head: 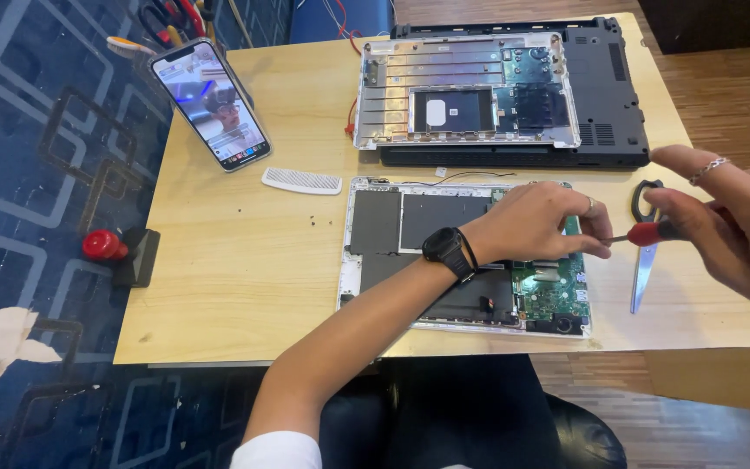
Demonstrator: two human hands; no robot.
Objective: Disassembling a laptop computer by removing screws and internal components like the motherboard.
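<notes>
Patterned blue carpet surrounds a low wooden counter (236, 287), with wood flooring past its right edge. Off the left edge, a red-capped black object (123, 252) sits on the carpet. At the far left corner a phone (210, 104) leans upright with its lit screen facing the person, apparently so it can be watched while working; a white comb (301, 181) lies just beside it. Along the far edge rest the removed laptop shells (505, 91), set back out of the way. Near the front edge lies the opened laptop base (466, 260), its green circuit board exposed. The left hand (536, 221), a black watch on its wrist, hovers over that board, fingers pinched on the tip of a red-handled screwdriver (648, 233), seemingly steadying it. The right hand (731, 217) is closed around the handle. Scissors (644, 252) lie near the right edge.
</notes>
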